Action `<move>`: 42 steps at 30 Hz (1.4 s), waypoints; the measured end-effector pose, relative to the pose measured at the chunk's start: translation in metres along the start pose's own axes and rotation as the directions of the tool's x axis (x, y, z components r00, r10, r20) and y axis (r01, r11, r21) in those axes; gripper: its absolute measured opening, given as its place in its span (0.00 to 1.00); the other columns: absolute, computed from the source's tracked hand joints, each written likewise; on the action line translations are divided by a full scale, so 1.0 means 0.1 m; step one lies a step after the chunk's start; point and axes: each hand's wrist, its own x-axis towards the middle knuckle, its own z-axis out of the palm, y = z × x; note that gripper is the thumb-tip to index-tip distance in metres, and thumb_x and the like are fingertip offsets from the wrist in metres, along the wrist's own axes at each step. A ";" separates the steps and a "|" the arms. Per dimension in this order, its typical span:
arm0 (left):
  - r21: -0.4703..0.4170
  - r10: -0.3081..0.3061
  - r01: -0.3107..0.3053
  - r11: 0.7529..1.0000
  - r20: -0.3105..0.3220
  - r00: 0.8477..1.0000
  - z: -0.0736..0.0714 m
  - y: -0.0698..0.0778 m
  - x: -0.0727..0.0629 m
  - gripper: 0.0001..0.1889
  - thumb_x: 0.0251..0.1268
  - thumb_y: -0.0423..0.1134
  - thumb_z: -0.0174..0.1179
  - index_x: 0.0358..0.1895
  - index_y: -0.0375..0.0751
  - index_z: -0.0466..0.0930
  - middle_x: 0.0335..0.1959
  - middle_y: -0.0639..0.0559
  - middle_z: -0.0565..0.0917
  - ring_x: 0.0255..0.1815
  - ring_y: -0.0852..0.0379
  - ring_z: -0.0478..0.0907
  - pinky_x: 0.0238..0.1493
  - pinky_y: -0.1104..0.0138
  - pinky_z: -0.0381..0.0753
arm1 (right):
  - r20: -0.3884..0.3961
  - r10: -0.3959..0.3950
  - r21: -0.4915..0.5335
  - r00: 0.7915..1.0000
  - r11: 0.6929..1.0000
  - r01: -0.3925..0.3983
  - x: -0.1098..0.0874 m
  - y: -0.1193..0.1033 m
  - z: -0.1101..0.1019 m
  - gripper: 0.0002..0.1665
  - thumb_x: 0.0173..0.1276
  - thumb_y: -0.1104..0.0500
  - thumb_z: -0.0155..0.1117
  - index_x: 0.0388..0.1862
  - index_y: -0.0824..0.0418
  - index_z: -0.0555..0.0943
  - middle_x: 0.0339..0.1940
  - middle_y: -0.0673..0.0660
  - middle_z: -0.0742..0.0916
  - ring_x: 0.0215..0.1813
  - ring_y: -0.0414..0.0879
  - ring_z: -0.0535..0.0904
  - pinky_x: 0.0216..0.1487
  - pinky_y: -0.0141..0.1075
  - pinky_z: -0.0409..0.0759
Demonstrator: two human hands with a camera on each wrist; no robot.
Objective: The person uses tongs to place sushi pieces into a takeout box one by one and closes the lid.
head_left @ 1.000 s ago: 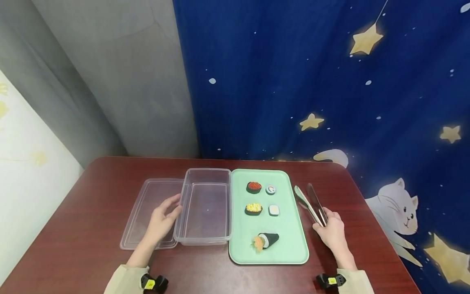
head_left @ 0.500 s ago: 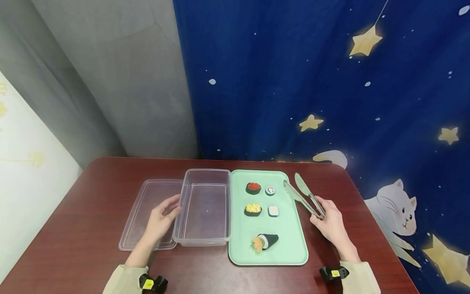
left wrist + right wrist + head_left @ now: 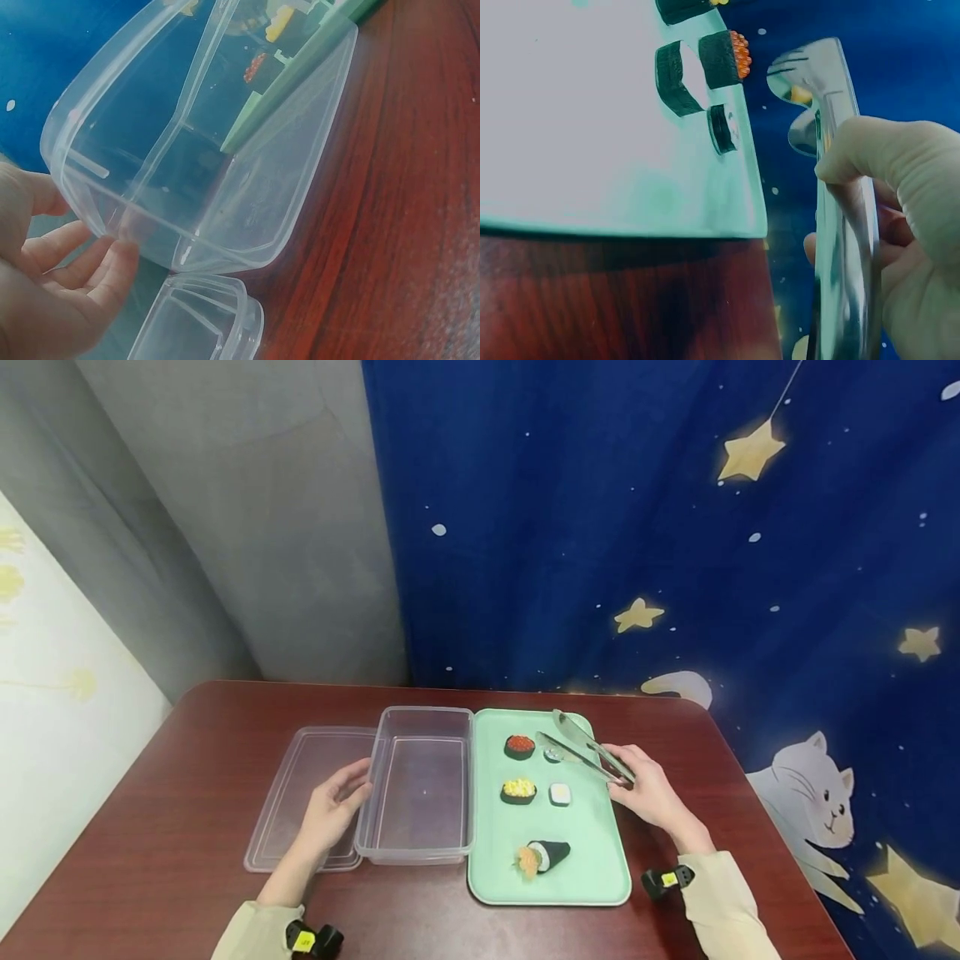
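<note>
My right hand (image 3: 648,787) grips a pair of metal tongs (image 3: 847,247), thumb on one arm and fingers on the other. The tips of the tongs stand apart over the small round sushi roll (image 3: 552,756), partly covering it in the head view. A red roe sushi (image 3: 519,746), a yellow-topped sushi (image 3: 518,791), a small white square roll (image 3: 559,793) and a cone hand roll (image 3: 553,854) lie on the green tray (image 3: 495,881). My left hand (image 3: 330,802) touches the left wall of the clear plastic box (image 3: 412,853) with its fingertips, fingers loosely bent.
A clear lid (image 3: 270,843) lies flat left of the box, partly under my left forearm. The box stands against the tray's left edge. All of it is on a dark red wooden table (image 3: 165,827), with a blue star-patterned curtain (image 3: 510,568) behind.
My right hand has carried the tongs up and leftward, from the table right of the tray to above the tray's upper right part. The left hand stays at the box wall.
</note>
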 end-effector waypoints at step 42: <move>-0.039 0.009 -0.009 0.999 0.008 1.000 0.00 0.00 0.00 0.22 0.65 0.26 0.54 0.62 0.29 0.68 0.58 0.32 0.73 0.59 0.41 0.71 0.50 0.80 0.70 | 0.275 -0.127 0.102 0.953 0.990 0.102 0.49 0.11 0.17 0.27 0.55 0.73 0.65 0.56 0.68 0.77 0.46 0.58 0.82 0.43 0.48 0.75 0.41 0.39 0.74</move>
